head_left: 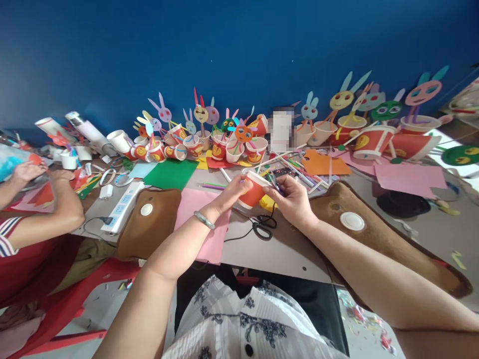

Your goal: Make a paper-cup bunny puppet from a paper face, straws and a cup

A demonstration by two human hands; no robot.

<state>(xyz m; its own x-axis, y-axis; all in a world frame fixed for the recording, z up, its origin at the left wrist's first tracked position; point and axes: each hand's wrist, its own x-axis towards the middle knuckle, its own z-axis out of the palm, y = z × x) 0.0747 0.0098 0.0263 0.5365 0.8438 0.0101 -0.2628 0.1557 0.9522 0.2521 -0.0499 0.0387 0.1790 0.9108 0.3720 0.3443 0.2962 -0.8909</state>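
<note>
A red and white paper cup is tilted in front of me over the table. My left hand is closed around its left side, thumb near the rim. My right hand is at the cup's right side, its thumb against the cup near the rim. Its other fingers are curled by a small dark object that I cannot make out. Below the cup, black scissors handles lie on the table beside a dark cable. Pink paper lies under my left forearm.
Finished cup figures with rabbit ears line the blue wall. Brown cushioned warmers lie to both sides, with a white power strip at left. Green card and orange paper lie behind. A co-worker's arm reaches in from the left.
</note>
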